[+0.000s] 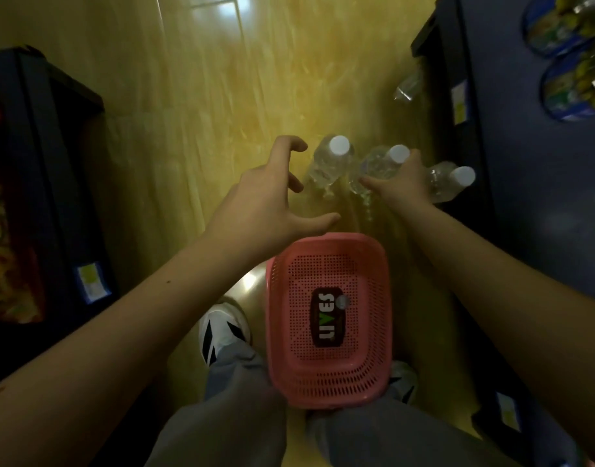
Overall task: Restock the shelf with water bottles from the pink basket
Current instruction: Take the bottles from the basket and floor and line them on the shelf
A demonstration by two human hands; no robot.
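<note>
A: Right, the right hand [402, 183] grips the middle bottle [380, 170]; the left hand [272, 197] hovers spread beside another [330, 160].
B: Both stand on the floor [188, 112]; a careless reach may topple them. The basket [330, 318] is empty.

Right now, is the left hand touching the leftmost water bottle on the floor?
Apart. In the head view, floor shows between the left hand's curled fingers and the leftmost water bottle; the hand holds nothing.
</note>
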